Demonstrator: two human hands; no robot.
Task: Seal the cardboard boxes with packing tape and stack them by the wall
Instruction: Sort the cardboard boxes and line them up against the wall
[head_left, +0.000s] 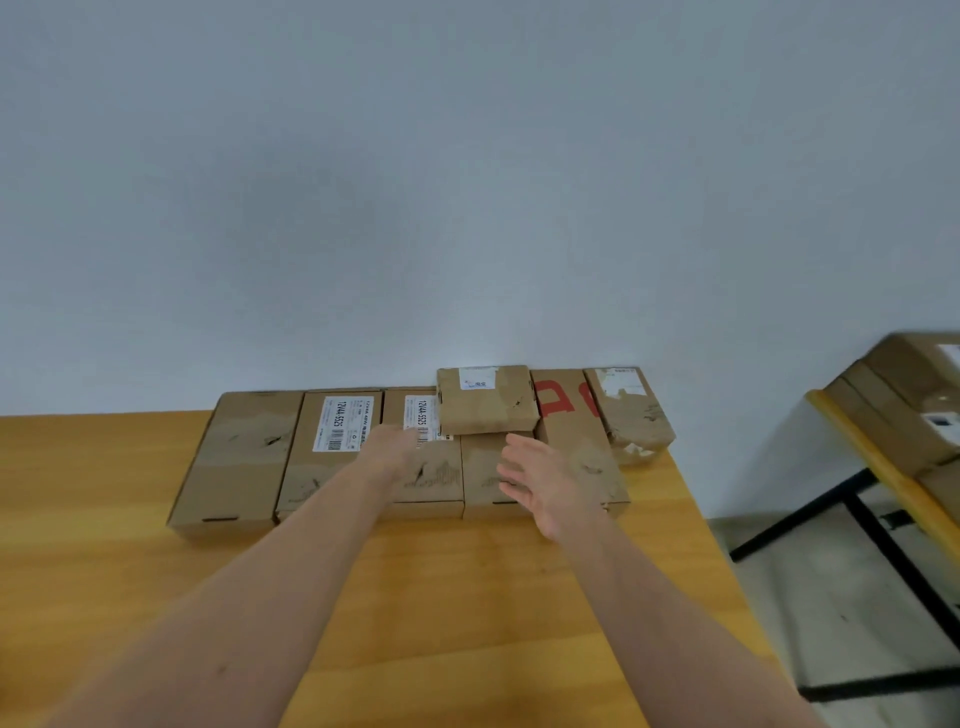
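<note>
Several flat cardboard boxes lie side by side against the wall on the wooden table (130, 571). A smaller cardboard box (485, 397) with a white label sits on top of the row, at its back. My left hand (397, 449) reaches over the labelled box (423, 467) just left of the small box, its fingers hidden from me. My right hand (545, 480) hovers with spread, relaxed fingers over the box beneath the small one, holding nothing. A box with red print (571, 415) and a torn box (631, 415) lie to the right.
The white wall (467, 182) rises directly behind the boxes. The table's right edge runs close past the torn box. A second yellow-edged table (883, 457) with more cardboard boxes (909, 395) stands at the right on black legs, with grey floor between the two.
</note>
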